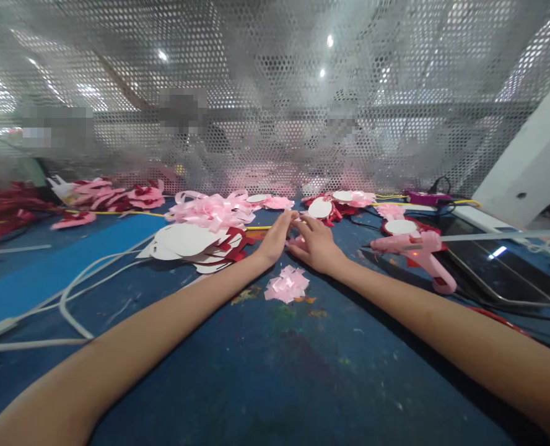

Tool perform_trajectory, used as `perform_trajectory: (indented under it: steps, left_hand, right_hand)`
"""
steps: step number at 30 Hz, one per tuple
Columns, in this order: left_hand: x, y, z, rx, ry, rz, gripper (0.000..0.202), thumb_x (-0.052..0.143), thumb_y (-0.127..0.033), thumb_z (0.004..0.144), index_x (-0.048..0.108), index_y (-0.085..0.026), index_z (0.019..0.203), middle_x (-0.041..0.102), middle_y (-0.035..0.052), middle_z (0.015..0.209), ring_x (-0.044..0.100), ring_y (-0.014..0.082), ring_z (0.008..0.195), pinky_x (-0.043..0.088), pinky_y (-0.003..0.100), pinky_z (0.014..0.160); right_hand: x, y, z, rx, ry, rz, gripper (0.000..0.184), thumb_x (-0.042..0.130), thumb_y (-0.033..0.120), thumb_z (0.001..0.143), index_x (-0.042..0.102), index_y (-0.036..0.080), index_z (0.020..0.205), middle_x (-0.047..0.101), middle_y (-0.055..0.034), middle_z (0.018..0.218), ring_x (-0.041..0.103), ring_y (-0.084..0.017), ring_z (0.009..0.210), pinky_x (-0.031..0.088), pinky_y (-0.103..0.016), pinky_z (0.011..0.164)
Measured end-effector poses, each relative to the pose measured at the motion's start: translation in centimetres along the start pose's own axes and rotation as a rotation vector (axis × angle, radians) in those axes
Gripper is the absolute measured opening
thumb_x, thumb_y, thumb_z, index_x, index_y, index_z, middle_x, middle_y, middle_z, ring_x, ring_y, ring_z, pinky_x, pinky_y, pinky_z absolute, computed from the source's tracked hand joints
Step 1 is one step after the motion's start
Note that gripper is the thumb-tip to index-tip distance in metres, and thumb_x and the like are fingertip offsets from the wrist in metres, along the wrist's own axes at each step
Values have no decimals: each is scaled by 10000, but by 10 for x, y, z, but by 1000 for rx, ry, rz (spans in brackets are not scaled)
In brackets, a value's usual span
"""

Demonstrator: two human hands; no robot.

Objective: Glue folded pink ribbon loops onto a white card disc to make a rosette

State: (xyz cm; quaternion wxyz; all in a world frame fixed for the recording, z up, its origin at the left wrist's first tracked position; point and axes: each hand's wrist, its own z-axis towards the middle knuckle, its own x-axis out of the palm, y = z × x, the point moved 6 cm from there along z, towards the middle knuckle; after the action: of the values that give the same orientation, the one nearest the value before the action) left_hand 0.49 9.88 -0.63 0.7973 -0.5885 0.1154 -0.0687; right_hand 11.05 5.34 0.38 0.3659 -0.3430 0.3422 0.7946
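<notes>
At nine o'clock from my hands, a loose stack of white cut-outs (182, 241) could slide if my left hand (275, 241) swings outward, and a pink ribbon cluster (287, 284) at six o'clock could flatten under a dropped wrist. Between my hands a pink ribbon piece (296, 240) shows only in part, so I cannot tell whether either is closed on it; too hard a squeeze could crease it. Beyond my right hand (319, 246), at three o'clock, a pink glue gun (419, 246) points its nozzle (373, 245) inward, a burn risk if hot.
</notes>
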Motion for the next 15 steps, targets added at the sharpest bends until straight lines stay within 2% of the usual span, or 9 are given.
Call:
perform_trajectory:
  steps: [3,6,11,15]
  left_hand:
    - [3,4,-3,-32,-46,-54,484,363,-542,917,544,-220,1230,487,85,1416,393,246,1350,289,407,1120]
    - [11,3,-8,-72,-58,-127,472,360,-531,925,536,-219,1232,473,93,1426,382,246,1360,273,398,1129]
    - [23,-7,-19,-132,-97,-283,461,332,-550,927,566,-221,1147,511,102,1384,426,259,1330,365,381,1077]
    - [18,-9,-22,-167,-205,-376,443,319,-543,931,553,-186,1052,531,143,1327,532,266,1228,458,383,984]
  right_hand:
    - [-2,-10,2,89,-76,49,446,572,367,891,486,182,1288,472,-120,1351,480,-283,1204,414,-519,974]
    - [-2,-12,4,106,-72,127,342,542,342,918,537,171,1214,568,-90,1213,587,-217,1035,504,-440,865]
    - [1,-4,3,70,-2,194,313,550,344,915,559,153,1163,603,-75,1124,615,-187,938,532,-389,789]
    - [0,1,0,34,37,164,307,564,342,904,563,151,1144,596,-75,1128,601,-201,976,515,-412,823]
